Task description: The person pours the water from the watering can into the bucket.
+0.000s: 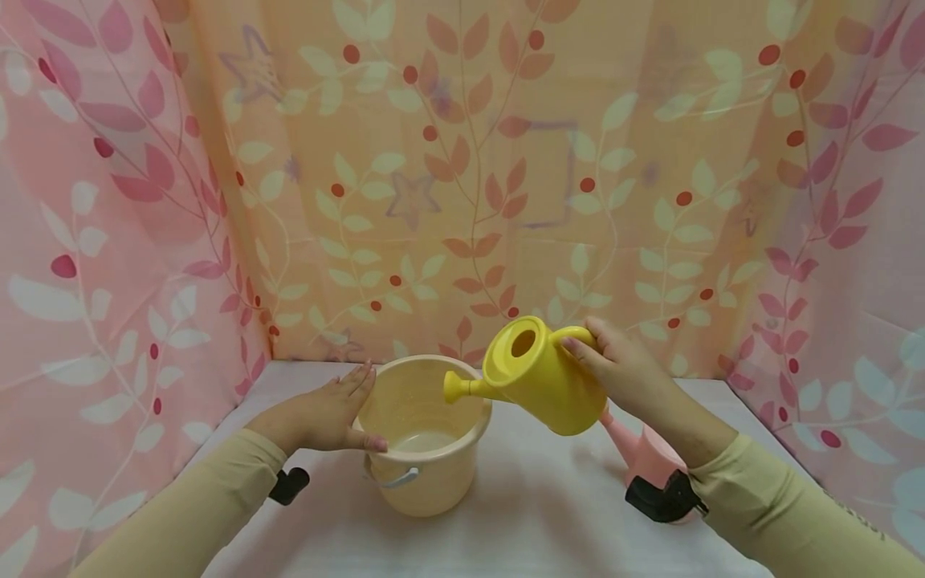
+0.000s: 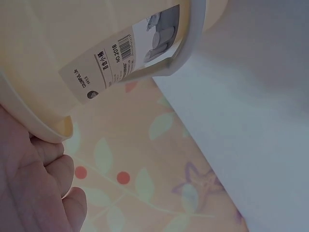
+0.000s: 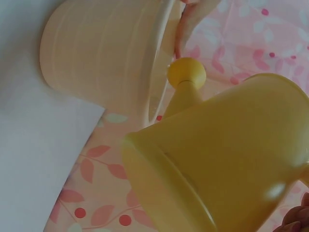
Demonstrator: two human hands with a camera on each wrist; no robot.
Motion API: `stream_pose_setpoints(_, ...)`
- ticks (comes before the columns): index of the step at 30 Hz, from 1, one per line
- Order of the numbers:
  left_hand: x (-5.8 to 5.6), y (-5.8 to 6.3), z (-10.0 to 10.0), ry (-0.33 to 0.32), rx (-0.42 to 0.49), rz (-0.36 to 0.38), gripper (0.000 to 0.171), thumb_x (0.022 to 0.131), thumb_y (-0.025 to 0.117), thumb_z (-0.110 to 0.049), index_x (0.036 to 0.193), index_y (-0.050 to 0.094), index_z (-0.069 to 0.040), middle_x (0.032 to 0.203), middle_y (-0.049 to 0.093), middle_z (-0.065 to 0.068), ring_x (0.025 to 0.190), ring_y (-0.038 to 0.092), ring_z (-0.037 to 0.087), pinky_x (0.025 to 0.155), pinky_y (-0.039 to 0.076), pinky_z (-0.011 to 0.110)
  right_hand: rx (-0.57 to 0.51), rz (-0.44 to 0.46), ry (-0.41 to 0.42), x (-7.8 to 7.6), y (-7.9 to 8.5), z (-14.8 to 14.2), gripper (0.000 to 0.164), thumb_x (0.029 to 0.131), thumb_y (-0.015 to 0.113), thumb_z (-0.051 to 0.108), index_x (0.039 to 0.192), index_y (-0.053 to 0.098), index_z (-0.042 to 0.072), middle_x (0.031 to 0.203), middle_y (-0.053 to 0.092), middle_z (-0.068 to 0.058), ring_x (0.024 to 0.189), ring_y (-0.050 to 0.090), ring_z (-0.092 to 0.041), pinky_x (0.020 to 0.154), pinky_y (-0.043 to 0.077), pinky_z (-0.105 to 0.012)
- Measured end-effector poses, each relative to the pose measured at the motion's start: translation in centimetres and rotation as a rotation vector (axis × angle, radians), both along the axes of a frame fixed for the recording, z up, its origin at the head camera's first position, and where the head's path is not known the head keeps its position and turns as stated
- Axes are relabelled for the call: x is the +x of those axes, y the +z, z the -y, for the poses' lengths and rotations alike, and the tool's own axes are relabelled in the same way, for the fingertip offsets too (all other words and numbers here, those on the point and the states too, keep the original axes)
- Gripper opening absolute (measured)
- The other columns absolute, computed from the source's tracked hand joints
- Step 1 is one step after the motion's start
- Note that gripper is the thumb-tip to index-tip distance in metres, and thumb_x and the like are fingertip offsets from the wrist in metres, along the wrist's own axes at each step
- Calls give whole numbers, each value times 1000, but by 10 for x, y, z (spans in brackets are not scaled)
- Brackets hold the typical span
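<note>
My right hand [image 1: 614, 357] grips the handle of a yellow watering can [image 1: 552, 385], tilted to the left. Its round spout head [image 3: 187, 72] overlaps the opening of a cream bucket [image 1: 426, 486] in the head view. No water shows at the spout. The bucket stands upright, its grey handle [image 1: 400, 479] hanging at the front. My left hand [image 1: 325, 413] rests on the bucket's left rim, thumb toward the front and fingers extended toward the back. A printed label [image 2: 120, 58] shows on the bucket in the left wrist view.
A pink watering can [image 1: 658, 457] stands on the white table [image 1: 535, 530], partly hidden behind my right wrist. Black devices [image 1: 663, 498] are on both wrists. A leaf-patterned curtain [image 1: 462, 177] encloses the table at the back and both sides.
</note>
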State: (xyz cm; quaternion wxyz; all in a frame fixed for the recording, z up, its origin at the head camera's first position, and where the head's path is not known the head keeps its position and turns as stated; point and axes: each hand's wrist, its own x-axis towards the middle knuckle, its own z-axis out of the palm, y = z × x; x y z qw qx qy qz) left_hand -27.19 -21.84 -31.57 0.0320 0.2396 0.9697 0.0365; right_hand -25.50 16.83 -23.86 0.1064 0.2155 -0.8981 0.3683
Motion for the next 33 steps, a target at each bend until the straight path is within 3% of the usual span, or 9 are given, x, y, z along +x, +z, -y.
stream_pose_setpoints(17,2,4,0,-26,9,-14,116,71,50,-75,141,16,11,148,12,27,137,13,37,106,18,54,-7,21,16,-1,3,4,32,91,51,42,94,51,10,83,55,-7,78,53,-23,68,48,-32)
stream_pose_setpoints(33,4,6,-1,-16,17,3,115,71,50,-75,141,16,10,149,11,25,137,12,36,107,18,53,-2,-10,25,-2,8,9,32,91,52,38,89,51,6,78,52,-7,74,50,-21,65,45,-31)
